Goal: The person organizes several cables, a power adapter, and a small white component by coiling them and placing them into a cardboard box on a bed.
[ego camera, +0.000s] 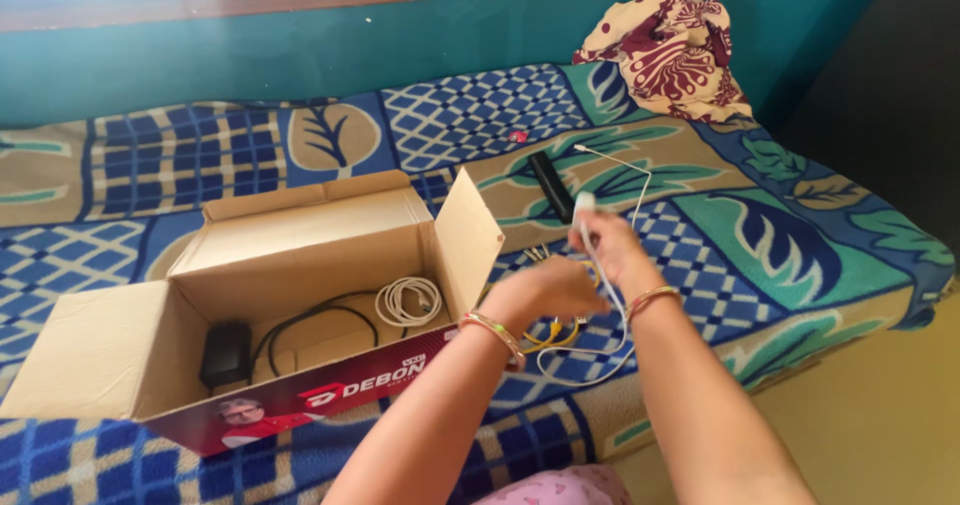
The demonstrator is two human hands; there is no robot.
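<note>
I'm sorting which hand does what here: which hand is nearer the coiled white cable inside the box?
Left. The left hand is just beyond the box's open right flap, a short way from the coiled white cable. The right hand is farther right, over the bedspread, holding a white cable.

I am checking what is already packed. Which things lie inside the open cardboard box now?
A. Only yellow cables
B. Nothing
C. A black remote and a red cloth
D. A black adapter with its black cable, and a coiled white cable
D: inside the cardboard box lie a black adapter with a black cable and a coiled white cable; the black remote lies outside on the bedcover.
</note>
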